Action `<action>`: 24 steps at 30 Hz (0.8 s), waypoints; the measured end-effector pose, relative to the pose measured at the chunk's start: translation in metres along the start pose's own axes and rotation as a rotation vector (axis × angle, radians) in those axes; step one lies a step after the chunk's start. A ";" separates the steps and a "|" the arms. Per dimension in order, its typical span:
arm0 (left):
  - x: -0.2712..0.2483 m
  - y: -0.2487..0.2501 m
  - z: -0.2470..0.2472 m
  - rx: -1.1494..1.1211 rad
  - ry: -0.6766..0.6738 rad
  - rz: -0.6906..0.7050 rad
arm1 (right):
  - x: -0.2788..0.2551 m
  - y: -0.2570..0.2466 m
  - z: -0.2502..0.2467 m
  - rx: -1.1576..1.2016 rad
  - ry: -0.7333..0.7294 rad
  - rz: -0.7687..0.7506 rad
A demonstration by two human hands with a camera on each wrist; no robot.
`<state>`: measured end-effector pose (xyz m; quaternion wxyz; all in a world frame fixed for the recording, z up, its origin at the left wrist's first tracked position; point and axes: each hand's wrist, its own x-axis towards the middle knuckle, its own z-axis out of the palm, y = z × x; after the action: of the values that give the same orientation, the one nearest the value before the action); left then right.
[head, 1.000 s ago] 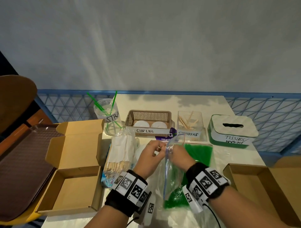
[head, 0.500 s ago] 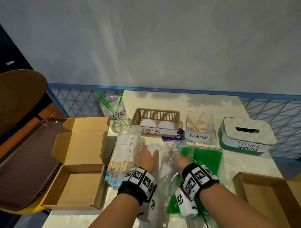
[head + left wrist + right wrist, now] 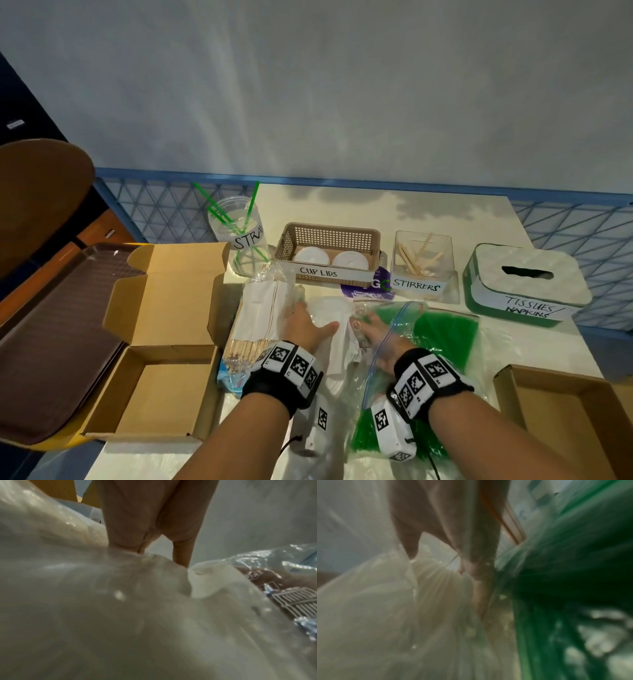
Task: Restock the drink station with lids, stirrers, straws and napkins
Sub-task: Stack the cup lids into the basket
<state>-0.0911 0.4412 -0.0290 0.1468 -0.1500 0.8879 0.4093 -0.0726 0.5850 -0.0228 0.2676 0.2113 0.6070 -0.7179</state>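
A clear sleeve of white cup lids (image 3: 337, 356) lies mid-table between a bag of wooden stirrers (image 3: 260, 318) and a zip bag of green straws (image 3: 442, 329). My left hand (image 3: 308, 330) grips the sleeve from its left side, thumb across the top. My right hand (image 3: 376, 337) holds its right side, partly under the loose zip-bag film. In the wrist views the lids (image 3: 204, 582) (image 3: 436, 582) sit between thumb and fingers of the left hand (image 3: 154, 550) and of the right hand (image 3: 440, 561). Plastic hides the fingertips. Green straws (image 3: 565, 574) press against the right hand.
Along the back stand a straw cup (image 3: 239, 236), a cup-lid basket (image 3: 329, 236), a stirrer holder (image 3: 424, 260) and a tissue box (image 3: 524, 284). An open cardboard box (image 3: 161, 342) and a brown tray (image 3: 51, 325) are on the left. Another box (image 3: 565, 411) is on the right.
Both hands let go of the raised zip bag of straws, which dropped flat. They moved down and forward onto the sleeve of lids. The head view shifted slightly.
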 end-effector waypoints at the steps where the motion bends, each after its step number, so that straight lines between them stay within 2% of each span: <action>1: 0.001 0.000 0.000 0.008 -0.004 0.006 | 0.002 0.000 0.000 -0.006 0.013 -0.014; 4: 0.002 0.000 -0.003 -0.091 0.051 0.052 | 0.008 0.001 0.001 -0.095 0.076 -0.051; 8: 0.004 -0.001 -0.005 -0.327 0.066 0.020 | 0.011 -0.001 0.001 -0.177 0.150 -0.059; 12: 0.007 -0.003 -0.005 -0.375 0.116 0.019 | 0.010 -0.006 0.001 -0.326 0.238 -0.060; 16: 0.014 -0.002 -0.018 -0.247 0.207 -0.012 | 0.005 -0.012 -0.002 -0.284 0.263 -0.106; 20: 0.022 -0.003 -0.030 -0.039 0.264 -0.072 | -0.009 -0.009 -0.024 0.006 0.144 -0.097; 22: 0.016 0.001 -0.029 0.070 0.285 0.010 | -0.013 -0.009 -0.036 0.045 0.150 -0.109; 24: 0.001 0.008 -0.022 0.132 0.316 0.231 | -0.016 -0.011 -0.041 0.048 0.153 -0.114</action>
<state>-0.0986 0.4292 -0.0105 -0.0329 -0.0997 0.9360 0.3359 -0.0684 0.6291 -0.0111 0.1740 0.2369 0.6193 -0.7281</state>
